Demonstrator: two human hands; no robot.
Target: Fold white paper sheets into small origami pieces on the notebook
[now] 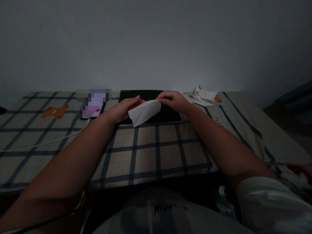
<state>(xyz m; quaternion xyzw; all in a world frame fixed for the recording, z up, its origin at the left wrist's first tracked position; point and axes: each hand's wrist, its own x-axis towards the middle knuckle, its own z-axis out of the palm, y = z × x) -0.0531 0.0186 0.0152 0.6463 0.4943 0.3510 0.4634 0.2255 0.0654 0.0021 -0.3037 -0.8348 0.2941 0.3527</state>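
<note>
A piece of folded white paper (145, 112) is held up between my two hands, with a crease running across it and its lower left corner pointing down. My right hand (173, 100) pinches its upper right end between thumb and fingers. On the other side, my left hand (123, 109) supports the left end, its thumb raised and its fingers partly hidden behind the paper. Beneath both hands lies a black spiral-bound pad (151, 94), flat on the table near the wall.
A heap of white paper scraps (201, 97) sits right of the pad. To the left lies a phone (94, 105) with a lit screen and a white cable (65, 136). The checked tablecloth (146, 159) covers the table up to the wall.
</note>
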